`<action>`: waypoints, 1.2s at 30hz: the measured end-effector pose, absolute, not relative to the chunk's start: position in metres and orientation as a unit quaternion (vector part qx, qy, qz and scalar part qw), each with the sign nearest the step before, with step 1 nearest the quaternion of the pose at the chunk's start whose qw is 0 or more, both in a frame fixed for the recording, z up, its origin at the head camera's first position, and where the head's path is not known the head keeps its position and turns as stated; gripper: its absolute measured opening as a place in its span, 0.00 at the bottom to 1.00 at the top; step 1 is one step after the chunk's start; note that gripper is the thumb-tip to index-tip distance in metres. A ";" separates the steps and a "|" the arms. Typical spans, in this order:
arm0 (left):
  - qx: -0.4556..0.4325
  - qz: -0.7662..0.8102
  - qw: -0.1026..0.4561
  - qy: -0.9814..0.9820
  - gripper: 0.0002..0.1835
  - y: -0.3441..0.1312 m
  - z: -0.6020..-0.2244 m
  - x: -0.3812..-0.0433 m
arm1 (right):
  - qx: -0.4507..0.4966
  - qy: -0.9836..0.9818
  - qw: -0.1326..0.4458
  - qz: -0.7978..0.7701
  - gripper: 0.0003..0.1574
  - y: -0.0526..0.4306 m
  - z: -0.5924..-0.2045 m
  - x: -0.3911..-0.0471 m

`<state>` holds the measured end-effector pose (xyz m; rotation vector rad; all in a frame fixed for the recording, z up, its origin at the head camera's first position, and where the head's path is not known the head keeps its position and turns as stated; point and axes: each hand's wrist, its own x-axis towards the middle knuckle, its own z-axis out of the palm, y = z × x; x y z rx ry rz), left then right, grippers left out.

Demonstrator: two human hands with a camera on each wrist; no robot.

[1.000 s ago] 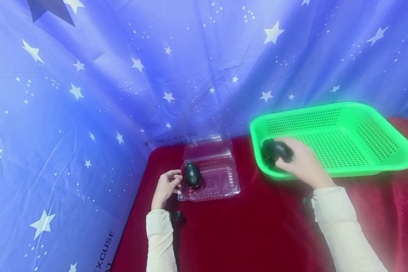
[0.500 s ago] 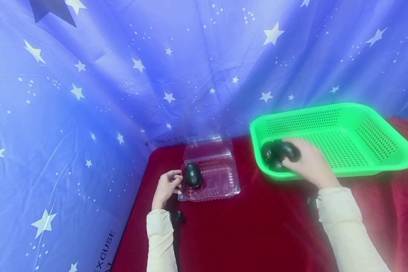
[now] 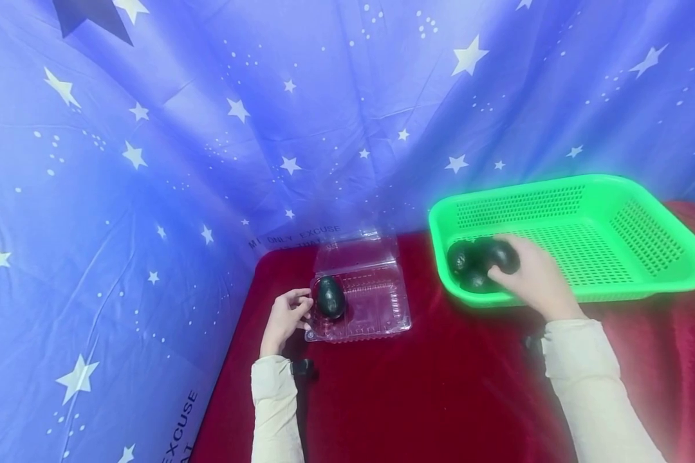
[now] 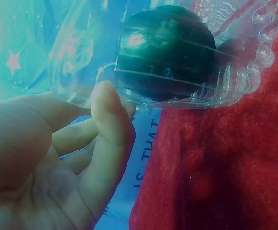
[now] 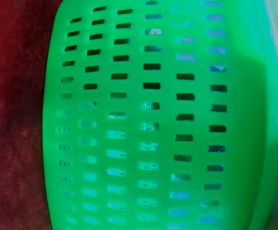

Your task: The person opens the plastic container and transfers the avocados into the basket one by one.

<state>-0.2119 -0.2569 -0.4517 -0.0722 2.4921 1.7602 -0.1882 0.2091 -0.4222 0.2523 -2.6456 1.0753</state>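
In the head view my right hand (image 3: pixel 533 273) is inside the green plastic basket (image 3: pixel 666 278) at its left end. It grips a dark avocado (image 3: pixel 500 254). Other dark avocados (image 3: pixel 462 257) lie against it on the left. My left hand (image 3: pixel 284 318) pinches the left edge of an open clear plastic clamshell box (image 3: pixel 376 312) between thumb and fingers. One dark avocado (image 3: pixel 331 298) sits in the box's left part, seen through the clear wall in the left wrist view. The right wrist view shows only the basket's slotted outer wall (image 5: pixel 136 100); the right hand is hidden there.
A red velvety cloth (image 3: pixel 417 392) covers the table. Behind it and on the left hangs a blue curtain (image 3: pixel 324 83) with white stars. The box's raised lid (image 3: pixel 356 254) stands close to the curtain, and the basket is at the back right.
My right hand has moved a little to the right within the basket with the avocado, uncovering more of the avocados on its left. My left hand and the box stay in place.
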 end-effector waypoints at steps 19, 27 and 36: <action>-0.019 0.574 0.056 0.816 0.20 -0.254 -0.444 -0.212 | 0.076 -0.932 0.098 0.341 0.41 0.217 -0.419 -0.191; -0.008 0.577 0.072 0.813 0.20 -0.247 -0.422 -0.201 | 0.078 -0.939 0.070 0.328 0.42 0.219 -0.420 -0.197; -0.011 0.584 0.071 0.808 0.20 -0.250 -0.426 -0.201 | 0.070 -0.943 0.047 0.322 0.42 0.220 -0.422 -0.202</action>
